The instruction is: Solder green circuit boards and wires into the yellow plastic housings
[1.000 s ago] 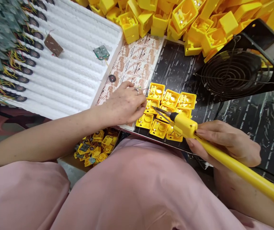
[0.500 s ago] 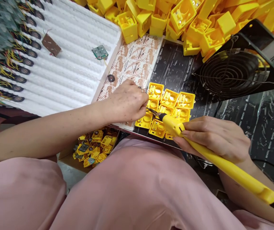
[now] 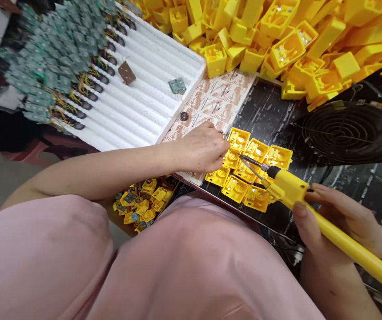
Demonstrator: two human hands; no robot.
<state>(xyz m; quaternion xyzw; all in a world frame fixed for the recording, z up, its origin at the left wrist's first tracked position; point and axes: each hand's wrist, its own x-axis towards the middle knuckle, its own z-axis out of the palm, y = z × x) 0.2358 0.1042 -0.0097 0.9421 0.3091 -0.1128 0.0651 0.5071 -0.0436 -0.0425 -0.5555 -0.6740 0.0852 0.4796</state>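
My right hand [image 3: 340, 222] is wrapped around a yellow soldering iron [image 3: 292, 186] with a thin feed tube beside its metal tip. The tip points into one of several small yellow plastic housings [image 3: 256, 151] grouped on the black table surface. My left hand [image 3: 206, 146] is closed at the left side of these housings, its fingertips beside the iron's tip. What its fingers pinch is hidden. A small round speaker [image 3: 184, 116] lies behind that hand, and a green circuit board [image 3: 177, 85] rests on the white foam tray's edge.
A ridged white foam tray [image 3: 150, 80] holds many green boards with wired speakers [image 3: 87, 105] and one brown board [image 3: 126, 73]. Yellow housings are heaped [image 3: 244, 40] at the back. A black fan [image 3: 347, 131] stands right. Below the table edge is a box of filled housings [image 3: 144, 202].
The view has shifted left, so things appear farther right. My right hand has turned and shows more of its thumb side; the iron's feed tube is now visible. My left hand stays at the housings.
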